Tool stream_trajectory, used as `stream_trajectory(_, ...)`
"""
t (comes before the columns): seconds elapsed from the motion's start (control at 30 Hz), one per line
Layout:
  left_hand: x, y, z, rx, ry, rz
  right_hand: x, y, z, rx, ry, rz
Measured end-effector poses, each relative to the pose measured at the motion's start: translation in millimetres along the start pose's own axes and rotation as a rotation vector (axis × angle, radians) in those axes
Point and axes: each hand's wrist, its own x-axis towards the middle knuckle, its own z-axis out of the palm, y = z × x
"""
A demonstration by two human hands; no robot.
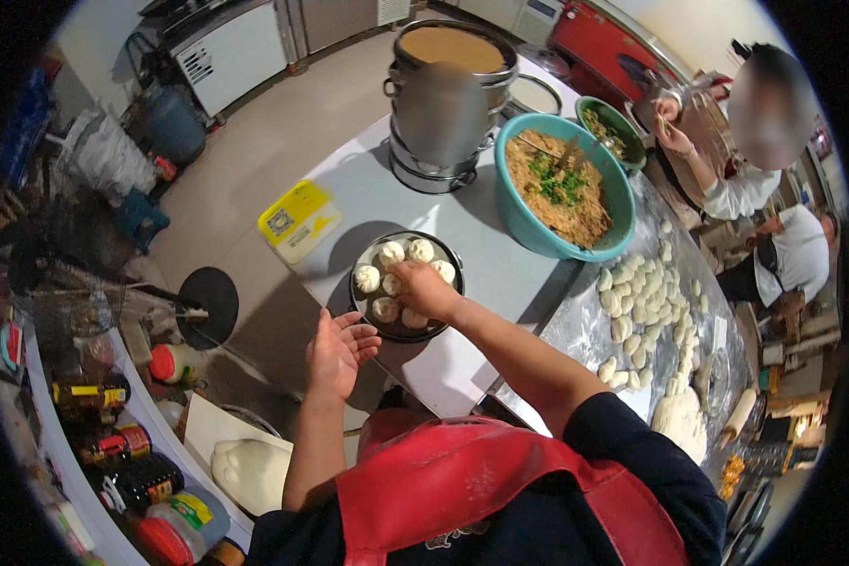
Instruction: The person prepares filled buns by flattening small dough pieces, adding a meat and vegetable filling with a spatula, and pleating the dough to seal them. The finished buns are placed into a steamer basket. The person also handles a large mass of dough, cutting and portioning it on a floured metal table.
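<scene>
Several pleated dough buns [367,279] sit in a round metal steamer tray [460,283] on the table before me. My right hand [424,289] reaches over the tray with fingers pointing down among the buns; the fingertips touch or nearly touch a bun at the middle, and whether they grip it is hidden. My left hand [341,350] is raised beside the tray's near left edge, palm up, fingers apart, holding nothing. Right of the tray, a large turquoise basin [507,205] holds shredded filling with chopped greens on top.
Stacked metal steamers [424,166] stand beyond the tray. A yellow-and-white card [301,221] lies at the table's left edge. Dough pieces [637,297] and a large dough lump [680,424] cover part of the floured surface at right. Past a green bowl [633,152], another person [714,141] works.
</scene>
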Motion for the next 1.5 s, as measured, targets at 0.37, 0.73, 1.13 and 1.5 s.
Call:
stream_trajectory(0.37,-10.6,-27.3,80.5,0.195,-0.107,0.016,-89.8,-27.0,-62.5,0.007,0.318,0.139)
stream_trajectory(0.73,-5.4,-91.9,163.5,0.381,-0.435,-0.252,-322.8,109.7,-111.0,-0.292,0.830,0.871)
stream_trajectory(1.13,-15.5,-110.6,193.1,0.401,-0.487,-0.259,-327.6,146.0,-112.7,-0.394,0.683,0.803)
stream_trajectory(1.5,-13.6,-110.2,188.1,0.419,-0.472,-0.282,-282.4,124.4,-101.4,0.022,0.502,0.739)
